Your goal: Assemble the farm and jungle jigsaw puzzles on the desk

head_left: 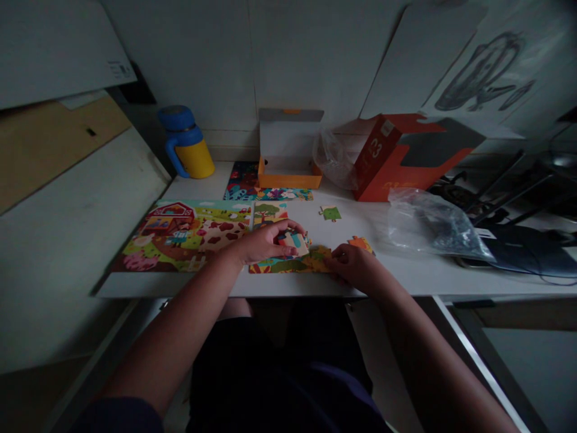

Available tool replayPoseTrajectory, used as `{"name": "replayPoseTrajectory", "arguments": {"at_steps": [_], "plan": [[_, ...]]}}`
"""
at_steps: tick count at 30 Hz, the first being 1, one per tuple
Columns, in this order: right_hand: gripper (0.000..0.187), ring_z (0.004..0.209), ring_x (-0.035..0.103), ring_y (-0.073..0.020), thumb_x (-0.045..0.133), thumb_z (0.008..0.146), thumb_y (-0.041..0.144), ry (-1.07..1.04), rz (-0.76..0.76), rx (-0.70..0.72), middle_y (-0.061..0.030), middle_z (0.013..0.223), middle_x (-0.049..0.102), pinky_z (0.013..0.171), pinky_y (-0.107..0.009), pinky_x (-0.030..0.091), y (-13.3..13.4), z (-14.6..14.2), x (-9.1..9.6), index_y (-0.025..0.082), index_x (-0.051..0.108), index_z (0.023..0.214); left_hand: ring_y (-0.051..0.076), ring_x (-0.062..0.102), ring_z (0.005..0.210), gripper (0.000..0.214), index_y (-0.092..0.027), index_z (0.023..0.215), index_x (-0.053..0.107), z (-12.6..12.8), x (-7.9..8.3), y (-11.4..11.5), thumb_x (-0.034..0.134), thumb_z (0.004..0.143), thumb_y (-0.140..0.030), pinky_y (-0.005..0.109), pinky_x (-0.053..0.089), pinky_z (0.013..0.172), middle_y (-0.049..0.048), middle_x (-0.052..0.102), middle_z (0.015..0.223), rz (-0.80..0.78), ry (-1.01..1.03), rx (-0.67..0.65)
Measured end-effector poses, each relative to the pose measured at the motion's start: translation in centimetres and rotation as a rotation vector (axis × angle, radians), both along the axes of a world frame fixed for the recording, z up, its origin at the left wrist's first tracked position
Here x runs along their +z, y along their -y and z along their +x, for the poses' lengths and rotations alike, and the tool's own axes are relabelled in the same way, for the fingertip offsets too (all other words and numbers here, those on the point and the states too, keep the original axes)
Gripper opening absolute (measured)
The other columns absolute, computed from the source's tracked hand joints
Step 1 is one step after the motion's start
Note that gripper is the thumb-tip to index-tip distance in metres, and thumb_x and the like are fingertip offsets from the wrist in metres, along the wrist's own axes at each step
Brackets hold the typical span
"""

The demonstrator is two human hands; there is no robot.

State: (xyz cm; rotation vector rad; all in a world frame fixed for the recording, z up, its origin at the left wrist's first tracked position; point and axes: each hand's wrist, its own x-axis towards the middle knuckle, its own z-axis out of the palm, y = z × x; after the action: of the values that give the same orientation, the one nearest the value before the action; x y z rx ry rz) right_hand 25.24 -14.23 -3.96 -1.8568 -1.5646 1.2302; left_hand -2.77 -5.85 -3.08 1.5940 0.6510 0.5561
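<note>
A colourful farm puzzle (180,234) lies partly assembled on the white table (406,270), a red barn at its left. My left hand (265,240) rests over the puzzle's right part, fingers curled round a loose puzzle piece (295,243). My right hand (354,264) presses with bent fingers on the yellow-orange pieces (318,258) at the puzzle's lower right edge. Two single pieces lie apart: a green one (331,213) farther back and an orange one (360,243) just beyond my right hand.
A blue and yellow jug (187,144) stands at the back left. An open orange-and-white box (288,156) sits on a second puzzle picture (246,183). A red box (396,156), clear plastic bags (428,225) and dark cables (518,240) fill the right side.
</note>
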Motion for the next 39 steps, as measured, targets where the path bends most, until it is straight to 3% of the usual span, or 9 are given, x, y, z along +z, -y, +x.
{"name": "replayPoseTrajectory", "arguments": {"at_steps": [3,7,13,16,20,26,32,36,39], "plan": [[0.029,0.05,0.065,-0.0186,0.073,0.091,0.051,0.03,0.012,0.02,-0.0039,0.068,0.076,0.046,-0.03,0.045,0.0,0.0,0.1,0.024,0.06,0.095,0.016,0.063,0.088,0.049,-0.028,0.129,0.066,0.0,-0.1,-0.1,0.086,0.086,-0.038,0.031,0.053,0.081,0.0038,0.069,0.112,0.006,0.011,0.003],[0.028,0.055,0.067,-0.0196,0.074,0.089,0.047,0.236,0.112,0.011,-0.0045,0.071,0.076,0.051,-0.032,0.043,-0.1,-0.4,0.4,0.024,0.062,0.098,0.015,0.063,0.088,0.048,-0.028,0.129,0.067,0.0,-0.3,-0.1,0.087,0.085,-0.036,0.031,0.055,0.081,0.0033,0.068,0.108,-0.014,0.019,0.004],[0.034,0.065,0.068,-0.0237,0.073,0.087,0.05,0.4,0.292,0.0,-0.0037,0.071,0.073,0.057,-0.033,0.039,0.4,-1.1,1.1,0.022,0.064,0.104,0.018,0.069,0.093,0.058,-0.033,0.135,0.062,0.2,-0.5,0.3,0.089,0.084,-0.031,0.041,0.065,0.083,0.0064,0.064,0.119,-0.277,0.139,0.021],[0.028,0.062,0.065,-0.0208,0.064,0.096,0.052,0.337,0.37,-0.005,-0.0033,0.072,0.073,0.057,-0.032,0.037,0.8,-2.4,1.7,0.024,0.064,0.099,0.019,0.068,0.098,0.067,-0.037,0.142,0.059,0.3,-0.4,0.3,0.09,0.083,-0.03,0.038,0.065,0.082,0.0062,0.062,0.125,-0.231,0.17,0.066],[0.036,0.068,0.069,-0.0197,0.062,0.099,0.061,0.115,0.433,-0.037,-0.005,0.085,0.077,0.06,-0.031,0.044,0.4,-4.9,2.0,0.025,0.066,0.097,0.016,0.064,0.091,0.071,-0.033,0.144,0.059,0.3,-0.3,0.0,0.092,0.081,-0.034,0.029,0.058,0.076,0.0066,0.065,0.125,-0.045,0.132,0.169],[0.045,0.064,0.071,-0.0196,0.069,0.092,0.069,-0.122,0.32,-0.111,-0.0054,0.08,0.078,0.053,-0.028,0.047,-1.6,-6.5,1.2,0.023,0.067,0.091,0.027,0.064,0.12,0.065,-0.026,0.131,0.071,0.2,0.0,-0.3,0.097,0.072,-0.036,0.037,0.052,0.101,0.0112,0.064,0.141,0.182,-0.002,0.208],[0.052,0.067,0.072,-0.02,0.069,0.088,0.074,-0.27,0.316,-0.122,-0.0067,0.078,0.076,0.056,-0.028,0.051,-2.4,-5.9,1.5,0.022,0.065,0.09,0.025,0.066,0.11,0.067,-0.025,0.134,0.068,0.3,-0.3,-0.7,0.093,0.077,-0.05,0.032,0.053,0.09,0.0083,0.069,0.128,0.111,0.08,0.275],[0.047,0.082,0.077,-0.0222,0.072,0.088,0.066,-0.45,0.343,-0.178,-0.0085,0.09,0.078,0.063,-0.029,0.057,-3.5,-4.6,1.7,0.021,0.065,0.101,0.019,0.069,0.1,0.061,-0.024,0.13,0.067,0.3,-0.2,-0.8,0.093,0.079,-0.046,0.028,0.057,0.084,0.0055,0.07,0.121,0.025,0.206,0.396],[0.036,0.08,0.076,-0.021,0.069,0.094,0.053,-0.327,0.408,-0.151,-0.0091,0.096,0.079,0.063,-0.03,0.057,-5.3,-3.0,2.0,0.021,0.069,0.109,0.02,0.072,0.096,0.063,-0.025,0.127,0.064,0.1,0.1,-1.2,0.095,0.076,-0.046,0.031,0.062,0.079,0.0038,0.071,0.115,-0.085,0.328,0.537]]}}
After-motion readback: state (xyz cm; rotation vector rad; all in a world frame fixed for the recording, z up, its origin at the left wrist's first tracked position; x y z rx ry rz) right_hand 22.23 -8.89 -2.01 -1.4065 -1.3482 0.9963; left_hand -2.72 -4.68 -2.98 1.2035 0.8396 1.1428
